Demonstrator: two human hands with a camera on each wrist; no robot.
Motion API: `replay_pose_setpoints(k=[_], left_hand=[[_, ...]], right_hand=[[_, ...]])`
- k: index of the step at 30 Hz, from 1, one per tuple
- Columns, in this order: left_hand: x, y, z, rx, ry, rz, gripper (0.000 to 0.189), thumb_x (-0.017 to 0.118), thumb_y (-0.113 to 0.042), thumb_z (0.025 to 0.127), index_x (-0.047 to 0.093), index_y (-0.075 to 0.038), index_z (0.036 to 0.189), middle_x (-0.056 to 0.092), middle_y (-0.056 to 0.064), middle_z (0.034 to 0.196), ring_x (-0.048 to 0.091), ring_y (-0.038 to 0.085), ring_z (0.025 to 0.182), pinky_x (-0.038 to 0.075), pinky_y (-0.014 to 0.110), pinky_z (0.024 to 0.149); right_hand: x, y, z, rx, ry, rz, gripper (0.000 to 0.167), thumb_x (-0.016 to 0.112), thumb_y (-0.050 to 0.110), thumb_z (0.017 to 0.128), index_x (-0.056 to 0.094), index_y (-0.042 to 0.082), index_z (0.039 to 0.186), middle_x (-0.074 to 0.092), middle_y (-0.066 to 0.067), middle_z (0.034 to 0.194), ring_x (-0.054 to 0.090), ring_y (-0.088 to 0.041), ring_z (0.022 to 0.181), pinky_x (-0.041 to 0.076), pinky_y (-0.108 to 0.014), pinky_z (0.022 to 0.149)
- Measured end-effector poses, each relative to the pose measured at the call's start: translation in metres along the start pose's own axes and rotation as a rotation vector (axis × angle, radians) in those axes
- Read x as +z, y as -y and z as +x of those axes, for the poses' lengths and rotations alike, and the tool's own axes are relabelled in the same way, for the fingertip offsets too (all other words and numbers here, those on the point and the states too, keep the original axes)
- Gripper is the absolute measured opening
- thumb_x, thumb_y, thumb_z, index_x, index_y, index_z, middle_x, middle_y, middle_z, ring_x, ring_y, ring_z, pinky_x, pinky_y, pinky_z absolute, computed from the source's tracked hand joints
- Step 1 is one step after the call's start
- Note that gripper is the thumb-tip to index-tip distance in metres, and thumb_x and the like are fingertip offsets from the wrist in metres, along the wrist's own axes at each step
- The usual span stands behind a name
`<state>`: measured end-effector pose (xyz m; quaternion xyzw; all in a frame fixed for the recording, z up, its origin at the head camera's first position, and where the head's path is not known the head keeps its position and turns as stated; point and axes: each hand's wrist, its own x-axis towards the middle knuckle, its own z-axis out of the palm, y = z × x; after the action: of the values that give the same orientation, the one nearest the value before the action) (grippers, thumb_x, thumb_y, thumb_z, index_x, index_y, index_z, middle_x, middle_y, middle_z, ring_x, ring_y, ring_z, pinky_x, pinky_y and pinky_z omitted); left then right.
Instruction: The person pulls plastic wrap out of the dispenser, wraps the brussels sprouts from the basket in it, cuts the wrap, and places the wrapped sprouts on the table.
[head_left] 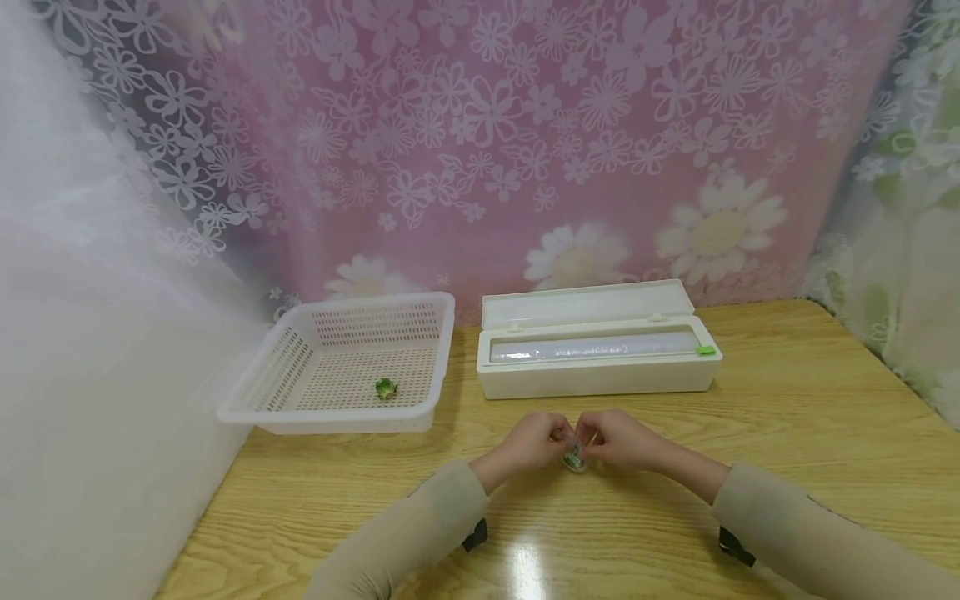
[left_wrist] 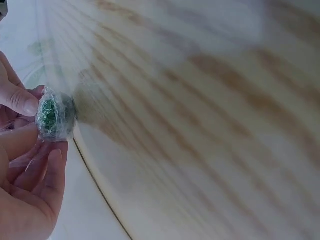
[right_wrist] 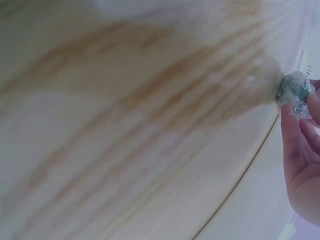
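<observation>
Between both hands, just above or on the table, is a small green vegetable piece [head_left: 573, 461] wrapped in clear cling film. It looks like a broccoli floret, though the crinkled film blurs it. My left hand [head_left: 531, 442] pinches the film from the left, and my right hand [head_left: 617, 439] pinches it from the right, the fingertips almost meeting. In the left wrist view the round wrapped piece [left_wrist: 55, 116] shows dark green through the film, with loose film strands by the fingers. The right wrist view shows the wrapped piece [right_wrist: 295, 94] at its right edge, fingers around it.
A white perforated basket [head_left: 337, 412] stands at the left with one bare green vegetable piece [head_left: 386, 388] inside. Beyond the hands lies a white cling film box [head_left: 600, 379], its lid raised, with a film roll [head_left: 592, 346] and a green slider [head_left: 706, 350]. Flowered curtains hang behind.
</observation>
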<state>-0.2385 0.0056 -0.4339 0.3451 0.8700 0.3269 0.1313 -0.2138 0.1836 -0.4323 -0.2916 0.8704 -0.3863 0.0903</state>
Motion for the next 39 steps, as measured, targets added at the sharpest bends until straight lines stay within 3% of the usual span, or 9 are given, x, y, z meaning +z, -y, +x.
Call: replay_pose_setpoints(k=[6, 14, 22, 28, 33, 39], left_hand=[[-0.0032, -0.0026, -0.002, 0.051, -0.022, 0.11, 0.005, 0.06, -0.009, 0.084, 0.065, -0.008, 0.085, 0.062, -0.006, 0.079, 0.053, 0.0, 0.071, 0.043, 0.013, 0.063], [-0.0061, -0.0053, -0.003, 0.05, 0.018, 0.112, 0.014, 0.072, -0.013, 0.074, 0.066, -0.008, 0.086, 0.063, -0.007, 0.08, 0.054, -0.001, 0.072, 0.042, 0.013, 0.065], [-0.0018, -0.0037, -0.0033, 0.057, 0.014, 0.05, 0.018, 0.076, -0.013, 0.069, 0.064, -0.008, 0.082, 0.061, -0.008, 0.076, 0.054, 0.001, 0.07, 0.042, 0.012, 0.063], [-0.0036, -0.0017, -0.0033, 0.02, 0.049, -0.037, 0.014, 0.071, -0.012, 0.075, 0.065, -0.006, 0.087, 0.063, -0.005, 0.079, 0.054, 0.001, 0.069, 0.044, 0.014, 0.06], [-0.0039, 0.001, -0.0024, 0.0, 0.063, -0.081, 0.011, 0.066, -0.012, 0.08, 0.062, -0.006, 0.087, 0.061, -0.005, 0.078, 0.055, 0.001, 0.071, 0.045, 0.015, 0.062], [-0.0029, 0.0017, 0.0003, -0.063, 0.046, -0.095, 0.009, 0.064, -0.015, 0.082, 0.06, -0.007, 0.083, 0.059, -0.006, 0.073, 0.053, 0.003, 0.065, 0.044, 0.017, 0.057]], right_hand=[[-0.0005, -0.0003, 0.0013, -0.033, -0.011, -0.048, 0.009, 0.065, 0.008, 0.078, 0.057, 0.006, 0.081, 0.061, 0.001, 0.075, 0.056, -0.007, 0.065, 0.046, -0.022, 0.054], [-0.0027, -0.0019, 0.0003, -0.174, -0.049, -0.051, 0.008, 0.063, 0.009, 0.081, 0.057, 0.006, 0.078, 0.059, 0.005, 0.071, 0.054, -0.004, 0.063, 0.045, -0.022, 0.052], [-0.0015, 0.0003, 0.0025, -0.046, -0.008, -0.004, 0.004, 0.064, 0.004, 0.079, 0.06, 0.002, 0.078, 0.061, 0.001, 0.072, 0.055, -0.008, 0.065, 0.047, -0.023, 0.057], [-0.0028, -0.0004, 0.0006, 0.049, 0.038, 0.061, 0.009, 0.056, 0.011, 0.087, 0.059, 0.002, 0.083, 0.057, 0.0, 0.063, 0.051, -0.011, 0.055, 0.041, -0.022, 0.047], [-0.0028, 0.0001, -0.0001, 0.064, 0.074, 0.133, 0.014, 0.054, 0.014, 0.088, 0.057, 0.0, 0.088, 0.06, -0.002, 0.066, 0.057, -0.017, 0.056, 0.047, -0.028, 0.048], [-0.0035, 0.0004, -0.0009, 0.031, 0.114, 0.176, 0.024, 0.064, 0.013, 0.081, 0.053, -0.004, 0.095, 0.065, -0.008, 0.078, 0.062, -0.018, 0.067, 0.05, -0.029, 0.054]])
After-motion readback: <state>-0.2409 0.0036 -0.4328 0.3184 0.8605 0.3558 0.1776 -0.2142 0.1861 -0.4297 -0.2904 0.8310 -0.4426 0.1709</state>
